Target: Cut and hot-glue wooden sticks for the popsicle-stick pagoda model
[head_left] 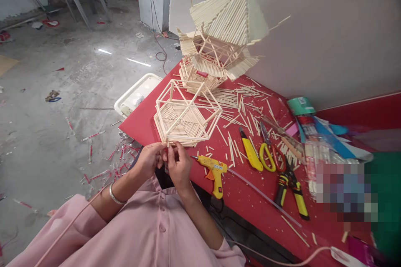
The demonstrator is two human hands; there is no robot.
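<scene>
A hexagonal frame of thin wooden sticks (184,114) rests on the red table (250,200) near its front corner. My left hand (150,159) and my right hand (178,166) meet just below the frame's near edge. Both are pinched together on a small stick at that edge. A silver bangle (115,197) is on my left wrist. A yellow glue gun (214,172) lies right of my right hand, with a clear glue stick (263,194) trailing from its back.
A tall stick-built tower model (219,37) stands at the table's far end against a white wall. Loose sticks (247,104), a yellow utility knife (250,152), scissors (269,152) and pliers (291,185) lie to the right. A white tray (138,91) sits beside the table; the floor is littered.
</scene>
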